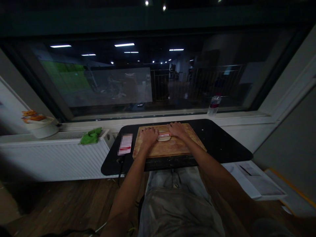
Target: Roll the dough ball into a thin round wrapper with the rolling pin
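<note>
Left hand (pixel 149 135) and right hand (pixel 177 128) cover opposite ends of a rolling pin (pixel 164 134); I cannot tell if either grip is closed.

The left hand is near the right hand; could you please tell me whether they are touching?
Apart: the head view shows the wooden cutting board in a plain gap between the left hand and the right hand.

Lettering on the red-and-white bar (pixel 164 134) was too small to read; its ends were hidden at the left hand (pixel 149 135) and right hand (pixel 176 129). Print on the packet (pixel 125 144) was blurred out. The tabletop (pixel 222 144) partly concealed a white box (pixel 259 181).
</note>
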The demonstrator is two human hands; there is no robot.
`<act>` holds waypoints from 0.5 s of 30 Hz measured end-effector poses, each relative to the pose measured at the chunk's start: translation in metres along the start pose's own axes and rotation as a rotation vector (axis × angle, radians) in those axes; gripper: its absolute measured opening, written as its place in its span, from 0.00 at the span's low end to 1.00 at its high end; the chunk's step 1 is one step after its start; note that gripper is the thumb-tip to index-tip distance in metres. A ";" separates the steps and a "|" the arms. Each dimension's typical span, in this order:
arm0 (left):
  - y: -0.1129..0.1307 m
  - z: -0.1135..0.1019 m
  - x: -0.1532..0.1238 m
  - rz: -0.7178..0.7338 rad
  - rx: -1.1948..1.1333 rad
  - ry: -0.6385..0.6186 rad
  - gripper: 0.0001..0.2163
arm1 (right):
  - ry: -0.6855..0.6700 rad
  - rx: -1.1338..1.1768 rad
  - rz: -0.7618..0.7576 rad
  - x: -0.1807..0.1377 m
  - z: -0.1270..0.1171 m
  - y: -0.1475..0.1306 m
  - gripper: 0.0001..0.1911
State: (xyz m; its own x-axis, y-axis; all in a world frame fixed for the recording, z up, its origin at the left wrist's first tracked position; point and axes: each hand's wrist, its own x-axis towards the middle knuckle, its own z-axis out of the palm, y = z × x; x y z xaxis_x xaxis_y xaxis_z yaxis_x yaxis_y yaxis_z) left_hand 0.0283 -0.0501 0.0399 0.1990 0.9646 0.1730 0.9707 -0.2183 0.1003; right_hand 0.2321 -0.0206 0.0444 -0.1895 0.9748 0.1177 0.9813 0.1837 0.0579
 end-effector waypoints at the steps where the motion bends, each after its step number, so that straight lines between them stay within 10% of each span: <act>1: 0.001 -0.001 0.000 -0.026 0.004 0.023 0.25 | 0.007 0.026 0.017 0.003 0.000 0.001 0.23; 15: 0.004 0.003 -0.001 -0.030 0.022 0.063 0.23 | 0.142 0.221 0.302 0.021 -0.007 0.003 0.29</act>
State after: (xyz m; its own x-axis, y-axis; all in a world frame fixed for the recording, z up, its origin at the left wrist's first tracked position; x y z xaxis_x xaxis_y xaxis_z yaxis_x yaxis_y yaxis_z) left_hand 0.0322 -0.0519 0.0376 0.1613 0.9593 0.2317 0.9791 -0.1851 0.0846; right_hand 0.2307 -0.0003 0.0538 0.1205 0.9648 0.2336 0.9744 -0.0700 -0.2135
